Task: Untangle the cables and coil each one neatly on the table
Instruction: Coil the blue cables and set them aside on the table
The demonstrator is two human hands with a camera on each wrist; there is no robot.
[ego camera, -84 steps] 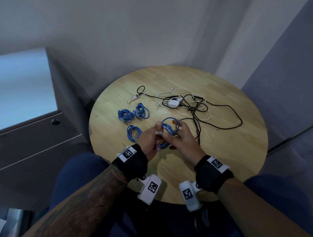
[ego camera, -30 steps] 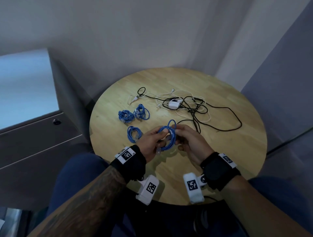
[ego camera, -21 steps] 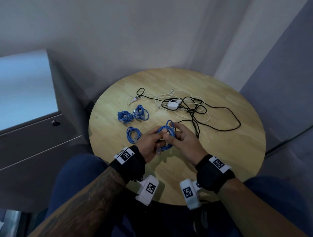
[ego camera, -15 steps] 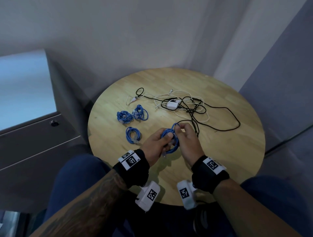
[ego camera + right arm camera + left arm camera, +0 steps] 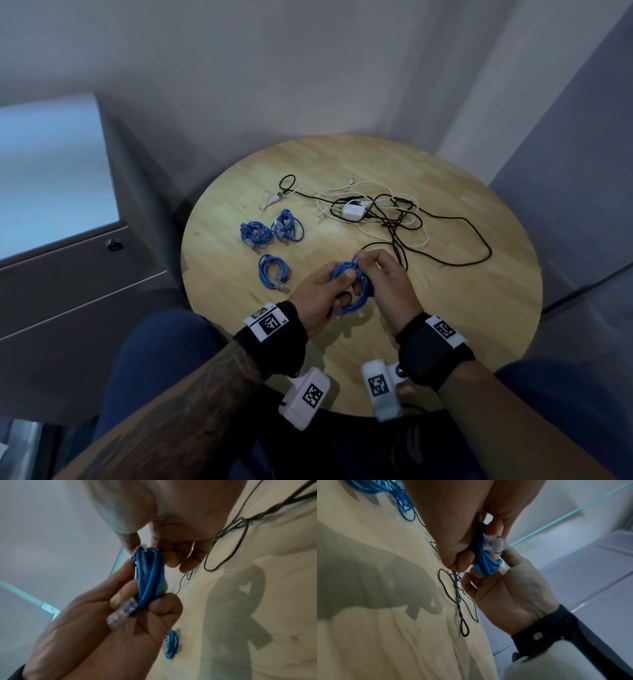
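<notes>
A coiled blue network cable (image 5: pixel 352 284) (image 5: pixel 150 574) (image 5: pixel 484 561) is held just above the round wooden table (image 5: pixel 479 318), near its front edge. My left hand (image 5: pixel 322 294) (image 5: pixel 130 609) grips the lower part of the coil, and a clear plug (image 5: pixel 122 613) (image 5: pixel 494 545) sticks out by its fingers. My right hand (image 5: pixel 383 277) (image 5: pixel 501 585) (image 5: pixel 154 543) pinches the top of the same coil. Three more coiled blue cables lie to the left: one coil (image 5: pixel 273 271), a second coil (image 5: pixel 255 233) and a third coil (image 5: pixel 288 227).
A tangle of black cable (image 5: pixel 445 236) and white cable (image 5: pixel 342 192) with a white charger block (image 5: pixel 354 210) lies at the back and right of the table. A grey cabinet (image 5: pixel 68 274) stands to the left. Walls close in behind.
Both hands have kept working the blue coil in place, winding it tighter and narrower. The right hand's fingers have shifted to the coil's top. The cables lying on the table are as before.
</notes>
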